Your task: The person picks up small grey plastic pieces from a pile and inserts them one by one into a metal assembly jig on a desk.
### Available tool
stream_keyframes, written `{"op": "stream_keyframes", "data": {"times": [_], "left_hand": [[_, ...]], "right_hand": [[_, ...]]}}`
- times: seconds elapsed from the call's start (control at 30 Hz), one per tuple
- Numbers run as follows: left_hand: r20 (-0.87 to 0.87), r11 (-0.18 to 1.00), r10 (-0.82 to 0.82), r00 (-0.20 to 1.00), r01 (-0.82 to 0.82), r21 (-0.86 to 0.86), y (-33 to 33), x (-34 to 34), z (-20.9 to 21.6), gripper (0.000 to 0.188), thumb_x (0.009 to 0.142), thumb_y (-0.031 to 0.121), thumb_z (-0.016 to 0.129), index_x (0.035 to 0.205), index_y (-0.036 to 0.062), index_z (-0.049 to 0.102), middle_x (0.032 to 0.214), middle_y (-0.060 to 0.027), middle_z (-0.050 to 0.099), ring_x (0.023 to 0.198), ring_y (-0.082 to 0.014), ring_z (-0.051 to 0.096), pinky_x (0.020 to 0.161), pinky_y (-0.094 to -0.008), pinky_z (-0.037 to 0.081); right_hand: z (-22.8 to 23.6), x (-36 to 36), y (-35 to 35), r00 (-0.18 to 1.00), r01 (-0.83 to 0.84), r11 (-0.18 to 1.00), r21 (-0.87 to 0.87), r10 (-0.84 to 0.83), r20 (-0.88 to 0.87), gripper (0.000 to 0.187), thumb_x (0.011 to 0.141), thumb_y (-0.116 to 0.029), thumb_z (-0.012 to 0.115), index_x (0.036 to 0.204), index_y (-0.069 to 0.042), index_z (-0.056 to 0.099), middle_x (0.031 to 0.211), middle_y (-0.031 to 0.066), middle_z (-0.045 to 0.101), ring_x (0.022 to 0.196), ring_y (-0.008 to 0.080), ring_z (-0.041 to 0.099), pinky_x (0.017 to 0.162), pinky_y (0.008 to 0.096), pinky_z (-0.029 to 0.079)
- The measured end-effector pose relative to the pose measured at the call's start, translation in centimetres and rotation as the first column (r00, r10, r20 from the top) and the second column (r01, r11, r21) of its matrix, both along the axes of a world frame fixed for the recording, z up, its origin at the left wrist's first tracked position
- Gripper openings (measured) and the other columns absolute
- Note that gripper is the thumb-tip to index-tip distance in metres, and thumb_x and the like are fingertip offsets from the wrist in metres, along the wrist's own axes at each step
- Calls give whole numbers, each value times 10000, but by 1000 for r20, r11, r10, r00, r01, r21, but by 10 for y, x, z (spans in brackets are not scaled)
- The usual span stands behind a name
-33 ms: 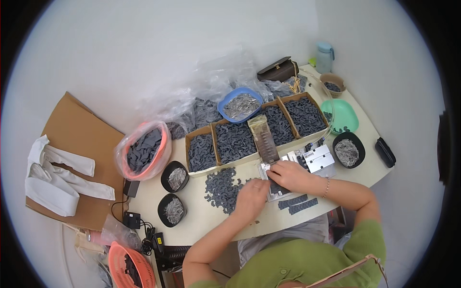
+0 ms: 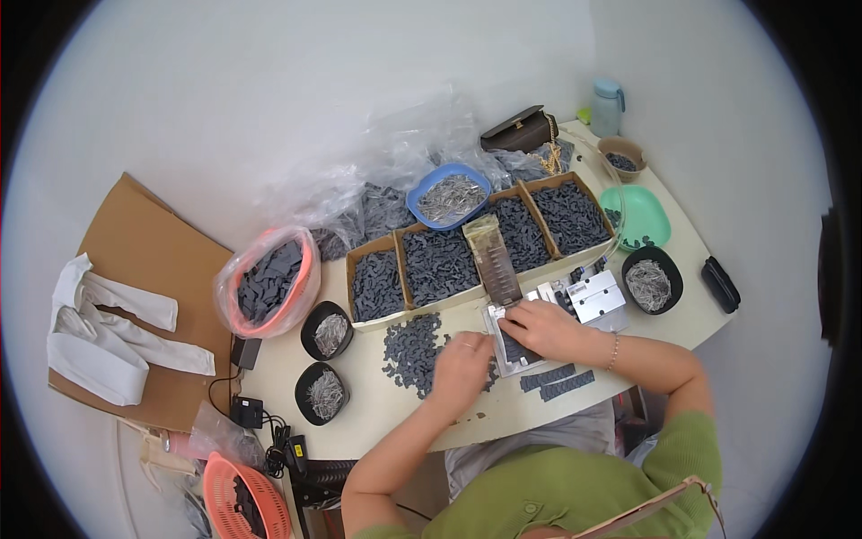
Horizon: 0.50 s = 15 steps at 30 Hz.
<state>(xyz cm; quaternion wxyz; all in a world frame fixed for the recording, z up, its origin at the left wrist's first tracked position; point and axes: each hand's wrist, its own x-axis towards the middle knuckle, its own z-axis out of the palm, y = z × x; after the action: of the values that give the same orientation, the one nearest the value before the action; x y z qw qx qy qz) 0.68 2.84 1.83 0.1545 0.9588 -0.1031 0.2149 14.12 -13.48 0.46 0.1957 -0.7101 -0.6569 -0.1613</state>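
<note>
My left hand [image 2: 461,368] is over the right side of a loose pile of small dark grey plastic pieces [image 2: 411,353], its fingers curled together; whatever they pinch is too small to make out. On the metal jig [image 2: 512,366] lies my right hand [image 2: 544,327], fingertips bent down at the jig's upper left part. A row of dark grey pieces [image 2: 518,351] shows in the jig beneath that palm. What the right fingertips grip is hidden. Behind the jig stands a clear ribbed plastic strip [image 2: 493,256]. Two joined strips of grey pieces [image 2: 567,385] lie in front.
A divided cardboard box [image 2: 381,320] full of grey pieces spans the back. Metal pins fill a blue basin [image 2: 412,199] and black bowls [image 2: 306,344], [image 2: 301,406], [image 2: 675,286]. A green tray [image 2: 653,216] sits right; pink [image 2: 311,286] and orange baskets [image 2: 214,492] stand left.
My left hand has drawn back from the jig, leftward over the loose pieces. My right hand stays on the jig, nearly unmoved.
</note>
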Motion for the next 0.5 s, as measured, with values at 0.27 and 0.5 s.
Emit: {"op": "stream_keyframes", "data": {"times": [0.27, 0.5], "left_hand": [[-211, 993, 78, 974, -57, 103, 61, 6, 0, 197, 721, 14, 559, 879, 42, 674, 894, -105, 608, 888, -285, 590, 790, -368, 493], [-284, 999, 36, 958, -42, -15, 73, 4, 2, 129, 735, 39, 695, 848, 21, 636, 833, -125, 572, 826, -311, 592, 735, -389, 481]], "right_hand": [[7, 1, -19, 996, 35, 998, -45, -38, -81, 352, 782, -104, 565, 1120, -17, 607, 1117, 117, 546, 996, 256, 540, 839, 366, 448], [48, 97, -91, 786, 582, 799, 150, -505, -356, 140, 802, -76, 583, 931, -48, 630, 939, 154, 643, 902, 331, 622, 741, 433, 497]]}}
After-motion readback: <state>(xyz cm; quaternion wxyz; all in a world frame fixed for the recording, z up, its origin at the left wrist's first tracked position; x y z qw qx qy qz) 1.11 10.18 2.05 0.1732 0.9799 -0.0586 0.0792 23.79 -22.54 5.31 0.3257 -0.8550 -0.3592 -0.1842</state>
